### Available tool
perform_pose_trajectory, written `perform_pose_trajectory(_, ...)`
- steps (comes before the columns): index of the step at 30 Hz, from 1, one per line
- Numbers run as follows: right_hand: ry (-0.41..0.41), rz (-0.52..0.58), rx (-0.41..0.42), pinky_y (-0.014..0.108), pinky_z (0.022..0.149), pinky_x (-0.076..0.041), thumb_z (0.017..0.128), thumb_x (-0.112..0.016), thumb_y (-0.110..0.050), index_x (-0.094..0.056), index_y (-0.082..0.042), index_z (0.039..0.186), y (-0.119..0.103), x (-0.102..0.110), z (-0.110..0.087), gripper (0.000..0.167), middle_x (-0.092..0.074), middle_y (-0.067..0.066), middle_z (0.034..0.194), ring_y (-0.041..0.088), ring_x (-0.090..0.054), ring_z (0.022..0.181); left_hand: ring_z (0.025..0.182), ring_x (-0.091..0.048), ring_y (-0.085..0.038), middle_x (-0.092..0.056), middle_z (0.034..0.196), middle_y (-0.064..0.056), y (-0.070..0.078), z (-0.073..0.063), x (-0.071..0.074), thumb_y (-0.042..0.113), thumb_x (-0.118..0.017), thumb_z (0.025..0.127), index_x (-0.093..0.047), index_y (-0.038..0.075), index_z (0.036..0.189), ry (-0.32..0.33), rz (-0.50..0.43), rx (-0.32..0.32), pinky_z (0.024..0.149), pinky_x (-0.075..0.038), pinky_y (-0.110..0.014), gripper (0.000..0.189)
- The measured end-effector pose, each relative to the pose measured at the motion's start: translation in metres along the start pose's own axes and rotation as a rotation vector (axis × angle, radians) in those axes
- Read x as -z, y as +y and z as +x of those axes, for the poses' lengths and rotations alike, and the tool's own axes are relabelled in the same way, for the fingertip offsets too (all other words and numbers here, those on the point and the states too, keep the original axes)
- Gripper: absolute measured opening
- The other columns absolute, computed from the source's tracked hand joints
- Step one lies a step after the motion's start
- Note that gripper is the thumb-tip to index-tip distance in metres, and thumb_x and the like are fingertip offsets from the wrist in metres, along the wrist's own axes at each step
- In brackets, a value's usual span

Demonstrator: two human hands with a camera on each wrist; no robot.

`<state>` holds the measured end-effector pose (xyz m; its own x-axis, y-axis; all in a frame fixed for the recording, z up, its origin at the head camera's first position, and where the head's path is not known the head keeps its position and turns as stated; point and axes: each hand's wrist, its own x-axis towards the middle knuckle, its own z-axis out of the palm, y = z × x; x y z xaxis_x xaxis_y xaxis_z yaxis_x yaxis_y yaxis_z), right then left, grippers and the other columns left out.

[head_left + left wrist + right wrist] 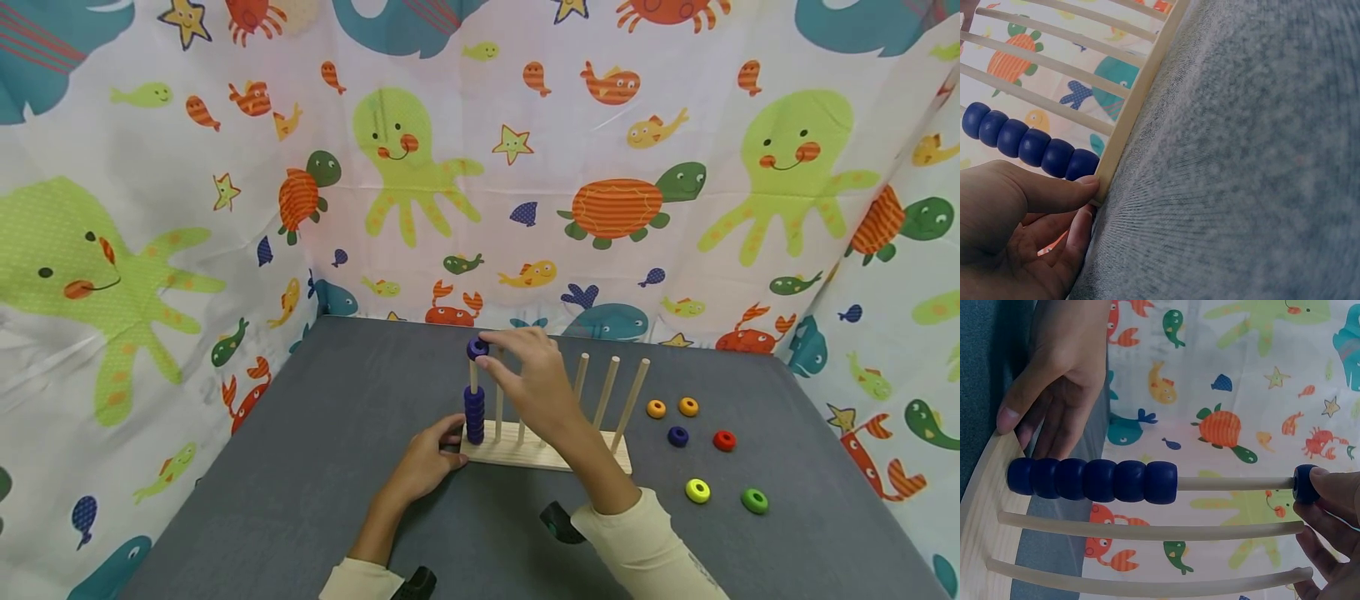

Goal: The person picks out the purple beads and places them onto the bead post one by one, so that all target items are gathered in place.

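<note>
A wooden base (517, 452) with several upright pegs stands on the grey table. Several dark blue beads (1100, 480) are stacked at the bottom of its leftmost peg. My right hand (536, 383) pinches another blue bead (1306, 484) between thumb and fingers, right at the top of that same peg. Below it a stretch of bare peg (1235, 483) shows above the stack. My left hand (422, 461) grips the left end of the base, its thumb (1088, 185) on the front edge and its fingers behind.
Loose beads lie to the right of the base: orange ones (656, 409), a blue one (678, 437), a red one (724, 441), a yellow one (697, 491) and a green one (754, 501). A curtain with sea animals (480, 167) hangs behind and beside the table (300, 500).
</note>
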<state>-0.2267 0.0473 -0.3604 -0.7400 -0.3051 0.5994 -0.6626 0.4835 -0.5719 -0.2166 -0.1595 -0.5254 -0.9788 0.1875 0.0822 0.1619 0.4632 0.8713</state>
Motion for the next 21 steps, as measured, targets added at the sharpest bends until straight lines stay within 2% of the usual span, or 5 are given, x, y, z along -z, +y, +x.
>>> perform_pose_trajectory(11, -0.005, -0.005, 0.003, 0.057, 0.101, -0.045, 0.098, -0.078, -0.017, -0.074, -0.009, 0.132, 0.0006, -0.0050, 0.0051, 0.036, -0.075, 0.009, 0.127, 0.027, -0.058, 0.110, 0.125, -0.067, -0.036, -0.063, 0.146, -0.021, 0.0000, -0.0015, -0.0003, 0.000, -0.077, 0.091, -0.056, 0.005, 0.151, -0.003, -0.002, 0.006, 0.099, -0.057, -0.051, 0.064)
perform_pose_trajectory(16, -0.018, -0.010, -0.013, 0.055, 0.100, -0.047, 0.099, -0.077, -0.017, -0.074, -0.009, 0.133, 0.0008, -0.0064, 0.0053, 0.035, -0.074, 0.009, 0.129, 0.027, -0.058, 0.112, 0.125, -0.067, -0.037, -0.062, 0.146, -0.022, 0.0012, -0.0018, -0.0005, -0.001, -0.077, 0.090, -0.057, 0.004, 0.151, -0.004, -0.001, 0.003, 0.099, -0.057, -0.052, 0.064)
perform_pose_trajectory(21, 0.002, -0.007, 0.009, 0.054, 0.100, -0.050, 0.098, -0.078, -0.017, -0.074, -0.008, 0.132, -0.0001, -0.0049, 0.0052, 0.035, -0.074, 0.010, 0.130, 0.028, -0.060, 0.115, 0.124, -0.068, -0.036, -0.063, 0.146, -0.022, 0.0009, -0.0009, -0.0002, -0.001, -0.077, 0.090, -0.056, 0.003, 0.151, 0.001, -0.009, 0.000, 0.099, -0.057, -0.052, 0.064)
